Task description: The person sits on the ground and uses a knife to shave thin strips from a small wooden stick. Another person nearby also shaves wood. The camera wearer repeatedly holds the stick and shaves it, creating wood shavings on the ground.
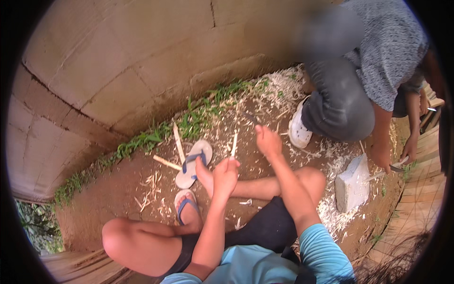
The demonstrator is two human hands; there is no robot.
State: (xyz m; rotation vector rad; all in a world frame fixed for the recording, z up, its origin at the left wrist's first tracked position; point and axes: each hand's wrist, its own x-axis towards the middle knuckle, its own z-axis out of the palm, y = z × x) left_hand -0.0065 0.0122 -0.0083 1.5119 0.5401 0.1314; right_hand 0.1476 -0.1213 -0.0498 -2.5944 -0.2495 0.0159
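the thin wooden stick point(234, 144) stood nearly upright above the left hand point(225, 174), its lower end gripped inside the curled fingers point(231, 165) and its pale upper length rising clear of them over the dirt ground point(118, 189). the left hand was closed tight around that lower end. the right hand point(267, 141) sat just beside the stick's top, a little higher and to the right, its fingers folded around the handle of a knife point(250, 117) whose dark blade pointed up and to the left, away from the stick; i could not tell whether blade and stick touched. below the hands lay a loose blue-strapped flip-flop point(193, 163), with another on the person's foot point(187, 208). wood shavings point(331, 208) littered the soil around a pale stone block point(352, 183). across from them a second person crouched, one hand point(382, 158) holding a blade near the block. a concrete wall point(118, 61) rose behind.
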